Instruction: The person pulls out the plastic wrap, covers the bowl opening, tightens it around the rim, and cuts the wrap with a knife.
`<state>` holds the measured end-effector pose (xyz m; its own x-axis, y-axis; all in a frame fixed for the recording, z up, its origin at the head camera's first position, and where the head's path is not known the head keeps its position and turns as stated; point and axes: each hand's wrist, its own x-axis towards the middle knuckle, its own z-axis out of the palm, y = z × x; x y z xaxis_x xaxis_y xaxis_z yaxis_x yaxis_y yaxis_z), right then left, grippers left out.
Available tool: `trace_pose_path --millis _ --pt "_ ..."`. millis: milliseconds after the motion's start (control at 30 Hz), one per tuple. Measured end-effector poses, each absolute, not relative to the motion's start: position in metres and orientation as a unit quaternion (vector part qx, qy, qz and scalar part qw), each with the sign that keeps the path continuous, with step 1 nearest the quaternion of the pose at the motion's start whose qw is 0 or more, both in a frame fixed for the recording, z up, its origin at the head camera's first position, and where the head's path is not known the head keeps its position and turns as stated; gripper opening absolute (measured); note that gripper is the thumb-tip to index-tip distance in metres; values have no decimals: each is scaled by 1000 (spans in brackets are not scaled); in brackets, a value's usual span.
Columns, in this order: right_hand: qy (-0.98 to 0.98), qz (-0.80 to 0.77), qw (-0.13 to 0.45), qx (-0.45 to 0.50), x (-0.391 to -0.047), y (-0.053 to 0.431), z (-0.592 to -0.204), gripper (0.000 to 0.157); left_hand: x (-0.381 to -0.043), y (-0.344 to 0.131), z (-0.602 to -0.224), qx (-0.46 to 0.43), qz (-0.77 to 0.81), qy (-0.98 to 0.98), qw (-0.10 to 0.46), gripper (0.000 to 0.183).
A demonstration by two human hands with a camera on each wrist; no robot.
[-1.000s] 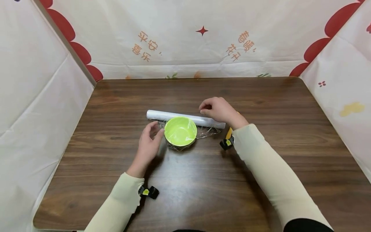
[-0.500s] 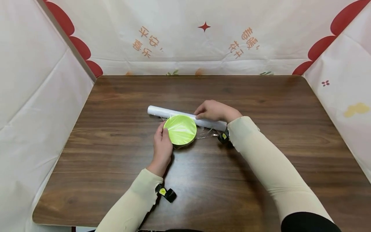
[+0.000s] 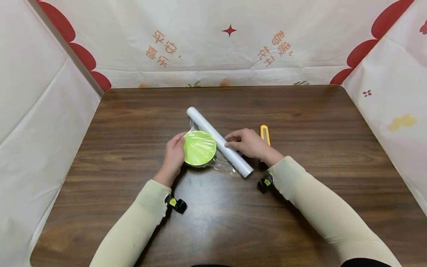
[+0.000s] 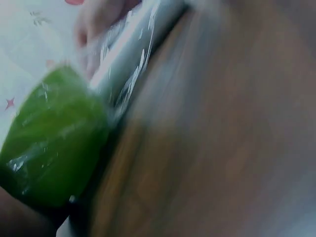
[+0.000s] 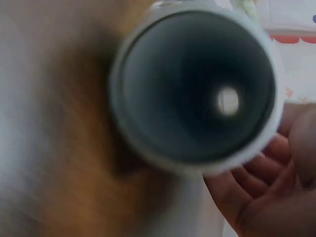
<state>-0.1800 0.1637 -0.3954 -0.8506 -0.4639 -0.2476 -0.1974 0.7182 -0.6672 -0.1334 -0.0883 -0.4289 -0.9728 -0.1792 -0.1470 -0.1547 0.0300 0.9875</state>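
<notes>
A lime-green bowl [image 3: 199, 148] has clear cling film stretched over its top. My left hand [image 3: 173, 155] grips the bowl's left rim. Beside the bowl, a white roll of cling film [image 3: 218, 140] lies slanted, with film running between it and the bowl; the left wrist view shows this film [image 4: 133, 74] too. My right hand [image 3: 248, 142] touches the roll's right side with its fingertips, the fingers loosely bent. Seen from the right wrist, the roll's hollow end [image 5: 197, 89] covers part of the hand [image 5: 271, 187], so the thumb's contact is hidden there.
A yellow utility knife [image 3: 265, 135] lies just beyond my right hand, partly covered by it. All of this is on a brown wooden table [image 3: 213, 226]. White printed cloth [image 3: 200, 44] hangs behind and at both sides.
My left hand has come onto the bowl, which has shifted slightly left. The roll has swung from nearly crosswise to a steep slant, its right end nearer me. The knife shows more now.
</notes>
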Motion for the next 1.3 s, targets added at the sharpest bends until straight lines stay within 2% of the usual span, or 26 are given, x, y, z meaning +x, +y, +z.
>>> trace_pose_path --millis 300,433,533,667,767,1000,1300 --pt "906 -388 141 -89 -141 155 -406 38 -179 -110 -425 13 -680 -723 -122 36" --pt "901 -407 125 -81 -131 153 -410 36 -189 -115 -426 -10 -669 -728 -148 38" --pt "905 -400 113 -89 -132 153 -409 34 -189 -120 -425 -30 -611 -782 -116 44" --pt "917 -367 87 -129 -143 156 -403 38 -179 -120 -421 -35 -532 -846 -11 46" --pt "916 -360 76 -160 -154 156 -401 45 -170 -109 -420 -36 -529 -848 28 42" --pt "904 -369 109 -185 -159 152 -407 54 -161 -90 -433 14 -606 -796 5 38" --pt "877 -438 112 -162 -156 160 -417 49 -156 -84 -436 69 -681 -728 29 34"
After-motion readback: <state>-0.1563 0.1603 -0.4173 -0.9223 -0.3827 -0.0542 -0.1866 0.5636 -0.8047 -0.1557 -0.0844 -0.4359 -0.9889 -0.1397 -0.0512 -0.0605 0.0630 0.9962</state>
